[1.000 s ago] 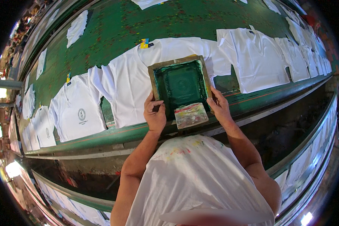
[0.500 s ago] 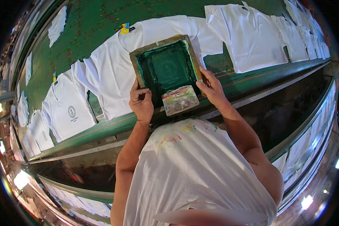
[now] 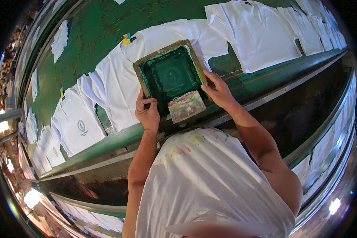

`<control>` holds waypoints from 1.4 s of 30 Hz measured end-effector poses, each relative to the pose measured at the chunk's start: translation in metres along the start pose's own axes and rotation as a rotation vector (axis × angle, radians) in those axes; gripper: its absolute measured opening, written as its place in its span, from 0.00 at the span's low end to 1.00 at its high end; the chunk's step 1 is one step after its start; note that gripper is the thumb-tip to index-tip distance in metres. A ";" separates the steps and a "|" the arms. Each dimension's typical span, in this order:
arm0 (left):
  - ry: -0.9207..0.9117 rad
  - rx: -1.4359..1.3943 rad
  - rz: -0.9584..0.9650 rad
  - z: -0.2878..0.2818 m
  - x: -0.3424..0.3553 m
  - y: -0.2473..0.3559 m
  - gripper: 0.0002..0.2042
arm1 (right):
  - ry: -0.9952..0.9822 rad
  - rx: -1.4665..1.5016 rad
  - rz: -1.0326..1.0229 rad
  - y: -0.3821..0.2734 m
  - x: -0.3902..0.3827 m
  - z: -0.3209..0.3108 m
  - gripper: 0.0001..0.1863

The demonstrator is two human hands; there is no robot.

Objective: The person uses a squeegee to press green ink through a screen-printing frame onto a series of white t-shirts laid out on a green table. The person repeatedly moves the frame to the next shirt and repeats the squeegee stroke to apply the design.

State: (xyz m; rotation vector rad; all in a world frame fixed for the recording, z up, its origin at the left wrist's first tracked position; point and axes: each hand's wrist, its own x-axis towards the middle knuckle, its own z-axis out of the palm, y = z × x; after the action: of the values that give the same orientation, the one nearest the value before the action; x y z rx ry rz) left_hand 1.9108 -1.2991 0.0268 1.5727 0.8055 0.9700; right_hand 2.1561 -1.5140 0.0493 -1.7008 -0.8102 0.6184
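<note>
Your left fingers [image 3: 149,101] and right fingers [image 3: 213,78] hold between them the rectangular, green-lined wooden frame [image 3: 158,54], its longer axis reaching away from them and slightly leftward.

This is a garment screen-printing workshop: a long, paint-flecked green tabletop [image 3: 103,31] sweeps from eight o'clock round to two, lined with flat white T-shirts [image 3: 262,37], and at nine o'clock one bears a dark round print [image 3: 81,126]. A paint-smeared, wooden-framed screen [image 3: 172,73] shows at twelve, and more laid-out white shirts [image 3: 324,148] lie toward four o'clock.
</note>
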 end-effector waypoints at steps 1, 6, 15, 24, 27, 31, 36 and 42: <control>0.001 -0.027 -0.014 0.001 0.000 -0.001 0.05 | -0.007 0.005 0.023 0.001 0.000 0.000 0.34; -0.016 -0.103 0.023 0.003 0.002 -0.005 0.06 | -0.023 0.054 0.096 0.006 0.005 0.002 0.31; -0.153 0.222 0.028 -0.012 0.013 0.014 0.20 | -0.113 -0.623 -0.445 -0.087 -0.043 0.016 0.28; -0.619 1.064 0.430 -0.043 0.067 0.053 0.25 | -0.366 -0.924 -0.497 -0.116 -0.029 0.038 0.22; -0.667 1.067 0.322 -0.038 0.070 0.058 0.27 | -0.449 -0.899 -0.485 -0.121 -0.008 0.036 0.21; -0.656 1.068 0.266 -0.034 0.064 0.061 0.27 | -0.533 -0.783 -0.305 -0.127 0.030 0.023 0.18; -0.643 1.115 0.218 -0.025 0.064 0.067 0.25 | -0.375 -0.790 -0.416 -0.117 0.091 0.038 0.19; -0.673 1.176 0.170 -0.019 0.066 0.080 0.25 | -0.282 -0.762 -0.489 -0.102 0.131 0.050 0.26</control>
State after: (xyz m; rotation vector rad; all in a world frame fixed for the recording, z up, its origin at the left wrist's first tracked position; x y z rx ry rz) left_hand 1.9235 -1.2492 0.1185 2.7771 0.7726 -0.0905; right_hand 2.1802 -1.3655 0.1346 -1.9817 -1.7618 0.2061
